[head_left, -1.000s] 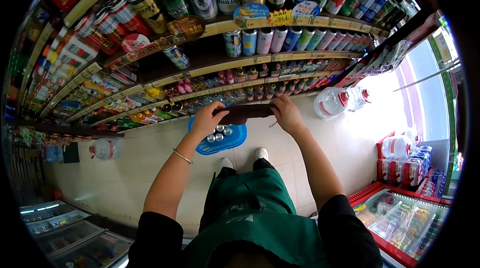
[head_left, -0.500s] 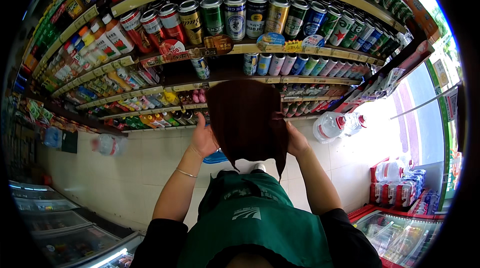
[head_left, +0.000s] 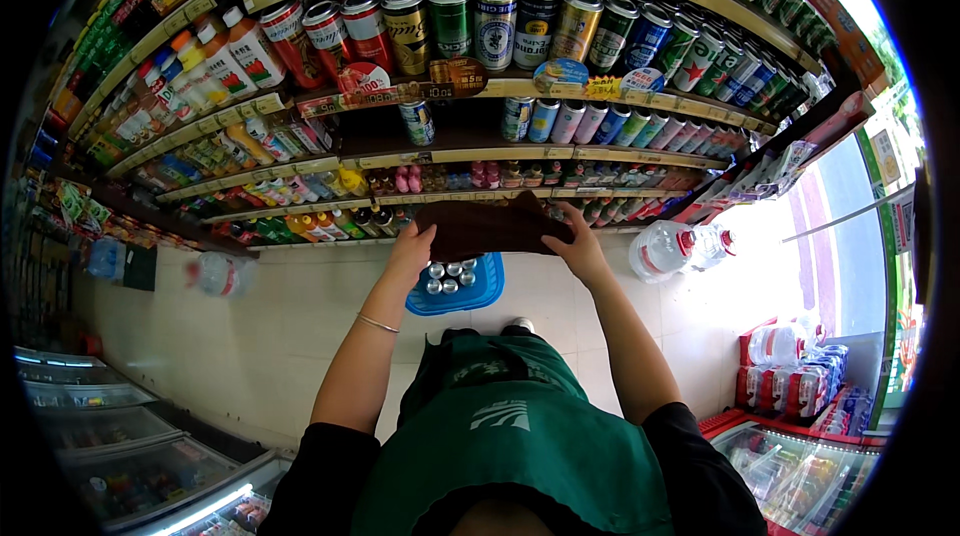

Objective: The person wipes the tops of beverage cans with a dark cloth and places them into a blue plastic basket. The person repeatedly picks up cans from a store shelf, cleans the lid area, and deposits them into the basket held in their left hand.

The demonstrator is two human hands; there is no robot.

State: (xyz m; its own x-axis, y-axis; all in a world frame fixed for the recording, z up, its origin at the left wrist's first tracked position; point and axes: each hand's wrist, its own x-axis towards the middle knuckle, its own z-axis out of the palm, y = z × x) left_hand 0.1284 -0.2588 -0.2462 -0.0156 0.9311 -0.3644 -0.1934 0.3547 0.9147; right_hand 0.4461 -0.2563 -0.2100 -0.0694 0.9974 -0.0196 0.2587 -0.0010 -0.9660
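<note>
A dark brown cloth point(head_left: 485, 229) is stretched sideways between my two hands, in front of the lower shelves. My left hand point(head_left: 411, 252) is closed on its left end, and my right hand point(head_left: 578, 248) pinches its right end. Below the cloth, a blue plastic basket point(head_left: 484, 298) stands on the floor, partly hidden by it. Several cans point(head_left: 450, 286) with silver tops sit inside the basket. On the shelf beyond, one can point(head_left: 417, 123) stands apart, with a bare stretch of dark board point(head_left: 465, 126) to its right before a row of slim cans point(head_left: 570, 123).
Larger beer cans point(head_left: 496, 26) line the shelf above, with bottles point(head_left: 235, 51) at the left. Big water bottles point(head_left: 665, 248) stand on the floor at the right, another point(head_left: 215, 274) at the left. Freezers point(head_left: 150, 456) flank me behind on the left, with a red-edged one point(head_left: 800, 476) at right.
The cloth was hanging broad and long between my hands; now it is gathered into a narrow strip. The basket and its cans have come into sight beneath it. My hands have closed on its ends.
</note>
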